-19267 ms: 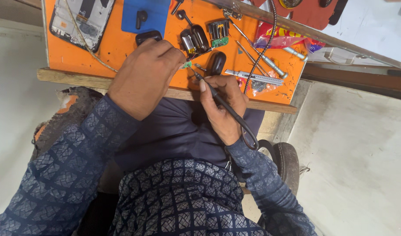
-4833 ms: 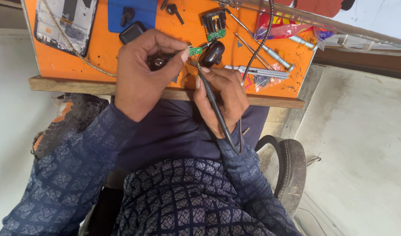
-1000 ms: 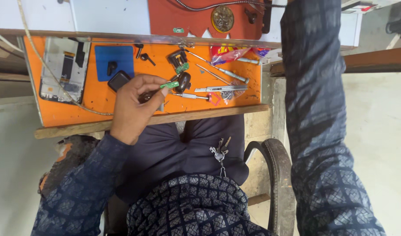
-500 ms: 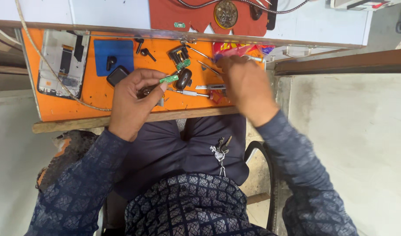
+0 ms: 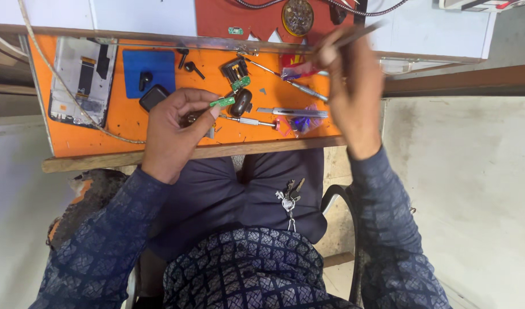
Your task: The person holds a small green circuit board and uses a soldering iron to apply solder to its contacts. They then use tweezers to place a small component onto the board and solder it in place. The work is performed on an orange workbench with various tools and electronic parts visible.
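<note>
My left hand [image 5: 169,130] rests on the front of the orange work mat [image 5: 125,123] and pinches a small green circuit board [image 5: 223,102] between thumb and forefinger. A dark oval part [image 5: 242,103] lies just right of the board. My right hand [image 5: 349,86] is raised over the mat's right end, its fingers closed on a thin grey rod-like tool [image 5: 357,35] that points up and to the right; the tool is blurred.
An opened phone [image 5: 79,80] and a white cable [image 5: 56,86] lie at the mat's left. On the mat are also a blue pad [image 5: 151,68], a black case [image 5: 153,96], another small board [image 5: 238,73], tweezers [image 5: 288,111] and screwdrivers [image 5: 291,86]. Keys [image 5: 288,197] hang at my lap.
My right hand has risen from the tools at the mat's right and now holds a thin tool up near the back edge. My left hand keeps the green board in place.
</note>
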